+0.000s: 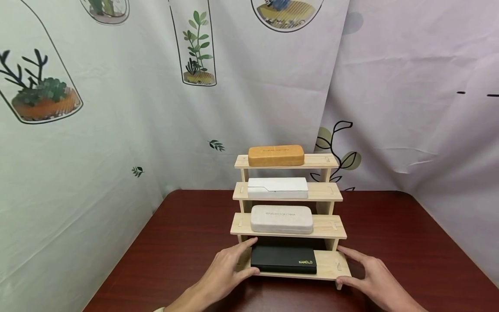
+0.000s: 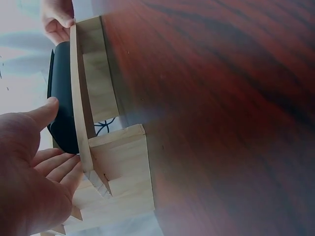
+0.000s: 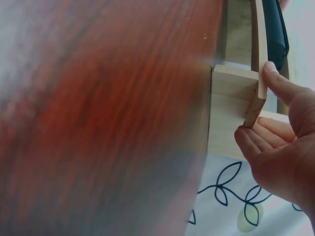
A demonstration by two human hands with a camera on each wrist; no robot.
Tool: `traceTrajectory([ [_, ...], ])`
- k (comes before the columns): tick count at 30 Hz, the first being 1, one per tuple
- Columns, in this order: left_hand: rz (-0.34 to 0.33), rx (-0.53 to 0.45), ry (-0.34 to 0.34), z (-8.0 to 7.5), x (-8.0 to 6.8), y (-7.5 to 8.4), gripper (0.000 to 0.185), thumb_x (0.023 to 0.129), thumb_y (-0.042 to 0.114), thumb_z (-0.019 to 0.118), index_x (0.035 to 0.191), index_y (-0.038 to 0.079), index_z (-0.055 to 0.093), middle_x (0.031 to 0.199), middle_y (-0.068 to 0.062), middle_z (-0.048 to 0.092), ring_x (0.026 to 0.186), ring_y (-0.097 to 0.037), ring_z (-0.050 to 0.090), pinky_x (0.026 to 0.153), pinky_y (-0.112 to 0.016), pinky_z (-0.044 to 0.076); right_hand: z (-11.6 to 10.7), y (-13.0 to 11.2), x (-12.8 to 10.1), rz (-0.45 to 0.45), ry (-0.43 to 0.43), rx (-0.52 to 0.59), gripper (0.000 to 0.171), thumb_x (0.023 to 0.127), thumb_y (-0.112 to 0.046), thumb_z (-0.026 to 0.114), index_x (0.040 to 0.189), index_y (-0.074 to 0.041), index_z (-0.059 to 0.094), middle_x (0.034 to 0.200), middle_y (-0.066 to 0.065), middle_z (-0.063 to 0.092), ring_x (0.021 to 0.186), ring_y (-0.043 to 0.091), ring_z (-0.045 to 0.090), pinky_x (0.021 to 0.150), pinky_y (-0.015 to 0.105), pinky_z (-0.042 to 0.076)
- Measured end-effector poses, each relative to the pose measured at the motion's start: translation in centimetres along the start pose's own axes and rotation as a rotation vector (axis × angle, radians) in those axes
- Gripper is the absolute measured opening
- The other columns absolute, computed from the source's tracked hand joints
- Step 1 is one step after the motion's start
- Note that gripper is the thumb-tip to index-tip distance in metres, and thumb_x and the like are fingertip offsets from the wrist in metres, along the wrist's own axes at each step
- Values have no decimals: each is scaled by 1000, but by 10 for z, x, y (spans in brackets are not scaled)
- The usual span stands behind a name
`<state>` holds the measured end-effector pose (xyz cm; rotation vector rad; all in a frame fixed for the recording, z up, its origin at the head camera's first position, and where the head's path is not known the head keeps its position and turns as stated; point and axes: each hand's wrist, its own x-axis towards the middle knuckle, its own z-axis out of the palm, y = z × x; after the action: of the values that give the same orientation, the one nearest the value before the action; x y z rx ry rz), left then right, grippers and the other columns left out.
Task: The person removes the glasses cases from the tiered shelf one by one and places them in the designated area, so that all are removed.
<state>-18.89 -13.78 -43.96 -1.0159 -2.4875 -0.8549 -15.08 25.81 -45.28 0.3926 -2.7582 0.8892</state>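
Four tiers on a wooden stepped rack, standing mid-table toward the back. Left hand sits at the left end of the bottom tier, fingers straight and spread, thumb touching the black case. Right hand is at the right end, fingers straight, thumb against the shelf edge; nothing pinched. The black case lies on the lowest tier, gold "KANOLD" at its right corner. Next tier up: beige case, faint print, roughly "...FOR CHINA". Above it, white case, no readable text. Top: tan case, print too small to read. Dark red table beneath; plant-printed cloth behind.
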Motion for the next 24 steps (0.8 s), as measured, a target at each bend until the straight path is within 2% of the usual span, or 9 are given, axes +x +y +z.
traceTrajectory([
  [6, -26, -12, -33, 1, 2, 0, 68, 92, 35, 85, 150, 11, 60, 139, -5, 70, 120, -19, 70, 94, -43, 60, -3, 0, 2, 31, -43, 37, 79, 73, -49, 95, 135, -6, 72, 130, 9, 73, 118, 19, 67, 90, 33, 59],
  [15, -38, -9, -50, 1, 2, -1, 67, 92, 37, 85, 148, 9, 61, 142, -2, 67, 123, -19, 68, 97, -42, 59, -1, 4, 2, -10, 1, 72, 75, 71, -38, 99, 132, -4, 73, 126, 8, 75, 114, 7, 67, 87, 29, 59],
  [24, -46, -26, -86, 0, 1, -4, 64, 93, 36, 84, 147, 11, 61, 144, -4, 66, 128, -21, 65, 101, -45, 57, 1, 6, 1, -39, 22, 107, 72, 71, -32, 99, 131, -2, 73, 126, 10, 75, 115, 1, 64, 88, 24, 57],
])
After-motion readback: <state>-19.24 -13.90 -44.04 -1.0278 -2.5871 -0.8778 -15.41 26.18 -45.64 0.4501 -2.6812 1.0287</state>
